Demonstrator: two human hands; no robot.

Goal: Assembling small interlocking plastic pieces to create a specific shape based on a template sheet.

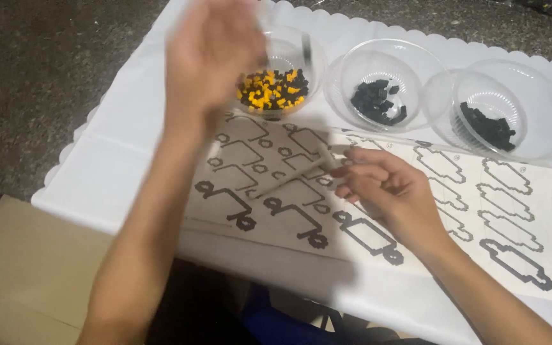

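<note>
Wooden stick (292, 176) lying left-right, right hand (384, 188) pinching its right end; left hand (209, 51) hovering open, blurred, beside bowl (301, 48) of beads (273, 88).

Thin pale stick (289, 177), tilted, apparently wooden, above the printed template sheet (480, 211)

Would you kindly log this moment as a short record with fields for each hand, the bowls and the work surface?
left hand: raised and blurred in front of the bowl of yellow and black pieces; whether it holds anything is unclear
right hand: pinches a thin pale stick over the template board
other bowls: two clear bowls of black pieces
surface: white scalloped cloth, board and paper sheet with outline shapes
</note>
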